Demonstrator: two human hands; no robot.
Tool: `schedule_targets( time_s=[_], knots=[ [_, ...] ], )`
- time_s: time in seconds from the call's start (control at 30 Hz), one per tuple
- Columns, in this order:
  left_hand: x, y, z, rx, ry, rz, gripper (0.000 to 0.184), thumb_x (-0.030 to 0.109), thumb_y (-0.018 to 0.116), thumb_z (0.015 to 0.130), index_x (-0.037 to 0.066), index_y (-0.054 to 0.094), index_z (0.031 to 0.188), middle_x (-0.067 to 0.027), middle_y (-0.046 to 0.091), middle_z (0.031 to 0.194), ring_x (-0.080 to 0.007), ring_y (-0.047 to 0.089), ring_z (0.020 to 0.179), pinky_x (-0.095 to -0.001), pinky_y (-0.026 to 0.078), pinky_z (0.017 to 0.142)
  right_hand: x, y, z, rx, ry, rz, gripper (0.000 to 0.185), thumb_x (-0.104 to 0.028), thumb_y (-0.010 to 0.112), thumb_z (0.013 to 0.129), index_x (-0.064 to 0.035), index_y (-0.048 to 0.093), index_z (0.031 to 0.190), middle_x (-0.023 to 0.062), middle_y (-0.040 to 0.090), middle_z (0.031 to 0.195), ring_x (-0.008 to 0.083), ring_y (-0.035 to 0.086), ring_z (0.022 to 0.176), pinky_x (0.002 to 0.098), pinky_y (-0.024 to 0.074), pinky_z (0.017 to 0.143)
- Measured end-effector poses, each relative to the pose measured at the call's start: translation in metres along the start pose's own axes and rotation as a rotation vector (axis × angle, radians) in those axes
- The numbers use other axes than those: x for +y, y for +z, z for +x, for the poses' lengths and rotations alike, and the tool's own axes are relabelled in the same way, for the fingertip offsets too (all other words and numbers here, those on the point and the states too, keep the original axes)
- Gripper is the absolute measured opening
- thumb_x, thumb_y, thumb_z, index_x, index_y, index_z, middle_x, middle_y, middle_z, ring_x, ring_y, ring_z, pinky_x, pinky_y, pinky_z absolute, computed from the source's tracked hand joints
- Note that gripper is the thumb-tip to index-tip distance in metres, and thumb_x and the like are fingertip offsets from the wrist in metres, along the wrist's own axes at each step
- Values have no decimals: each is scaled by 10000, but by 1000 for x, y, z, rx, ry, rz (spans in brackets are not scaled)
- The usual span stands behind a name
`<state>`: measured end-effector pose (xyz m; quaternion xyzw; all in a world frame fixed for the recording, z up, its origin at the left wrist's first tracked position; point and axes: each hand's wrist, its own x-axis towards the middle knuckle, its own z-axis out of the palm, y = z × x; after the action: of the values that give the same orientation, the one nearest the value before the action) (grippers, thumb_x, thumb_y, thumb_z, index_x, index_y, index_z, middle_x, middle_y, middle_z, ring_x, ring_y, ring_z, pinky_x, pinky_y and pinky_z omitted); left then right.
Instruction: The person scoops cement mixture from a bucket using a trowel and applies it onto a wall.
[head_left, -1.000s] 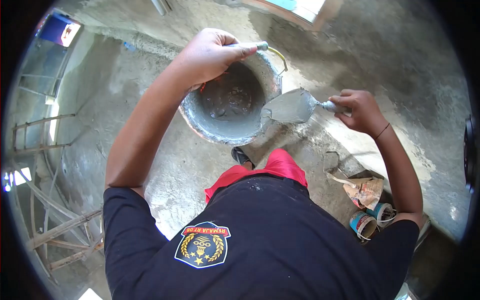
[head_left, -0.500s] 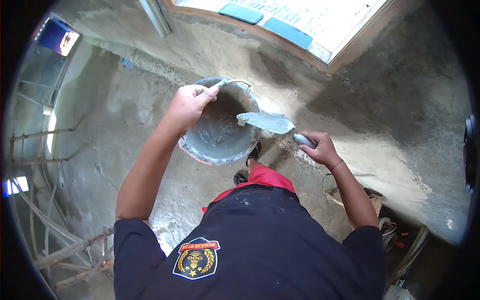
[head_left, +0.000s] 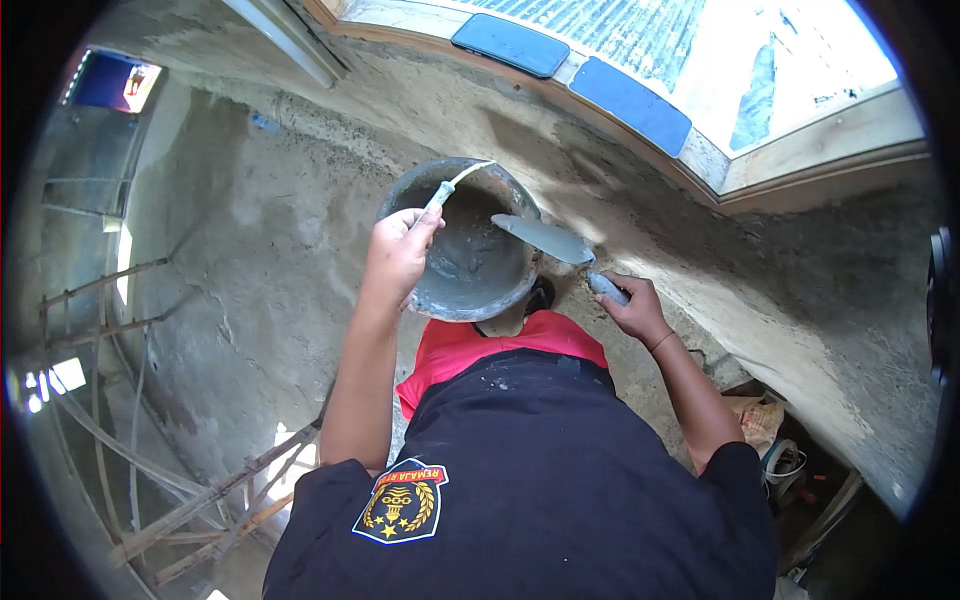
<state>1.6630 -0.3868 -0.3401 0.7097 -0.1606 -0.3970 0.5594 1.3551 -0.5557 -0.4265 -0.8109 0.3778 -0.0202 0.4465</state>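
Note:
My left hand is closed round the bail handle of a bucket, lifting it in front of my legs. The bucket is tilted so its mouth faces me, its rim and walls smeared with grey. Wet grey mortar shows inside, low in the bucket. My right hand grips a trowel by its grey-coated handle. The flat blade of the trowel points left, its tip over the bucket's mouth and its heel beyond the right rim.
Two dark phones lie on the window sill at the top. A rough cement wall stands ahead. Bamboo scaffolding is at the lower left. At the lower right are a sack and a bucket.
The bucket has come slightly right and closer to my body. The trowel blade, lumpy with mortar earlier, now shows a smoother face. My view has shifted, showing more of the window.

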Motion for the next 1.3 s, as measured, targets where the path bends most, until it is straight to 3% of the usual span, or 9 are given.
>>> schedule_targets(
  time_s=[0.07, 0.2, 0.4, 0.47, 0.6, 0.73, 0.97, 1.1, 1.3],
  knots=[
    [7, -9, 9, 5, -67, -92, 208, 216, 575, 923, 34, 602, 826, 85, 389, 568, -7, 273, 469, -191, 179, 418, 4, 10, 8, 37, 1, 2, 374, -258, 699, 732, -62, 671, 1050, 187, 671, 930, 290, 671, 844, 327, 507, 755],
    [-2, -29, 35, -43, -52, -98, 206, 220, 573, 923, 37, 599, 833, 87, 388, 566, -6, 261, 452, -193, 160, 395, 1, 40, 20, 102, 14, 66, 398, -264, 705, 733, -40, 663, 1059, 195, 669, 952, 298, 668, 857, 330, 505, 765],
    [-3, -51, 66, -132, -57, -36, 215, 237, 587, 914, 41, 607, 825, 87, 390, 568, -8, 283, 479, -184, 197, 435, -39, 72, 19, 206, 50, 42, 430, -305, 744, 724, -49, 623, 1047, 174, 659, 895, 328, 650, 829, 356, 501, 760],
    [0, -56, 71, -179, -63, -6, 228, 204, 588, 910, 25, 628, 774, 65, 457, 621, -29, 371, 553, -200, 280, 496, -39, 78, 16, 238, 85, -4, 448, -312, 743, 727, -54, 606, 1066, 179, 655, 895, 337, 646, 826, 365, 501, 750],
    [-7, -58, 86, -182, -36, 37, 214, 214, 597, 903, 30, 626, 799, 84, 410, 594, -12, 321, 525, -190, 219, 471, -35, 83, 14, 361, 39, -93, 443, -331, 707, 764, -62, 572, 1088, 190, 646, 893, 359, 634, 823, 395, 497, 732],
    [-12, -60, 92, -182, -40, -14, 210, 196, 601, 894, 20, 646, 787, 61, 468, 619, -26, 373, 542, -199, 271, 483, -32, 74, 12, 502, 9, -158, 385, -328, 660, 804, -66, 579, 1074, 188, 647, 896, 361, 633, 829, 400, 496, 735],
    [-23, -67, 93, -117, -115, -187, 169, 184, 595, 894, 31, 627, 831, 75, 429, 585, -6, 311, 471, -191, 203, 412, -24, 39, 31, 475, 55, -121, 365, -313, 639, 829, -61, 553, 1079, 199, 636, 828, 385, 623, 763, 419, 488, 677],
    [-28, -60, 88, -92, -118, -207, 166, 183, 592, 896, 30, 619, 839, 80, 413, 567, -2, 285, 443, -193, 171, 388, -16, 30, 45, 543, -115, -138, 352, -316, 636, 835, -46, 570, 1051, 200, 634, 866, 382, 620, 800, 410, 487, 693],
    [-35, -56, 80, -67, -137, -146, 205, 241, 557, 925, 51, 586, 853, 95, 371, 570, -2, 265, 446, -187, 172, 395, -10, 19, 51, 459, -83, -142, 360, -309, 628, 839, -30, 574, 1060, 204, 639, 916, 382, 621, 836, 395, 492, 718]
  ],
)
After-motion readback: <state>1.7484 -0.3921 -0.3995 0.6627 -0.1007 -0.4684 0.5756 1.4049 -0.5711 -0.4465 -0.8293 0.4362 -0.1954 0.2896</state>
